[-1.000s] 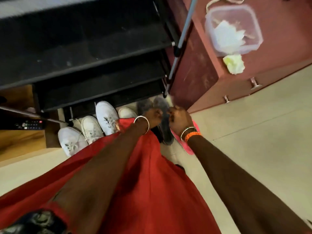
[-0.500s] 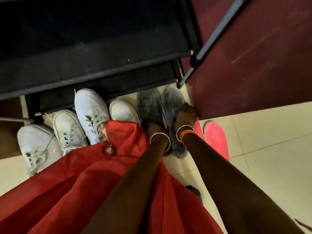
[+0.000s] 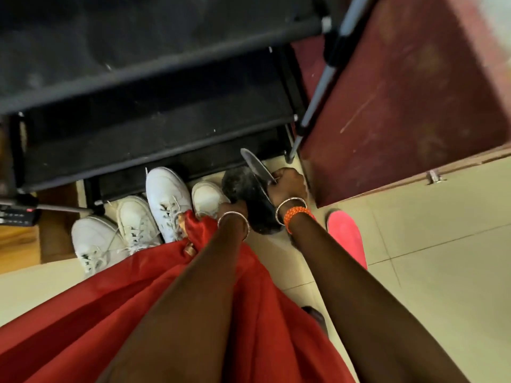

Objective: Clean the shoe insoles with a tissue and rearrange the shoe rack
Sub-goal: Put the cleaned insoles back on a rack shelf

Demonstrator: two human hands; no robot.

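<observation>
A dark grey shoe (image 3: 244,189) lies on the floor in front of the black shoe rack (image 3: 143,125). My left hand (image 3: 234,209) grips its near side, fingers mostly hidden under the wrist. My right hand (image 3: 287,184) pinches a thin grey insole (image 3: 255,165), lifted on edge and tilted up toward the rack, just right of the dark shoe. A flat pink insole (image 3: 347,236) lies on the floor to the right of my right wrist.
Several white sneakers (image 3: 166,194) stand in a row left of the dark shoe, toes toward the rack. A maroon cabinet (image 3: 409,87) stands at the right, with a metal pole (image 3: 322,81) leaning between it and the rack. My red skirt (image 3: 116,305) fills the foreground.
The right of the two grey pieces has been lifted on edge by my right hand. My left hand has moved forward onto the dark shoe. The view has moved closer.
</observation>
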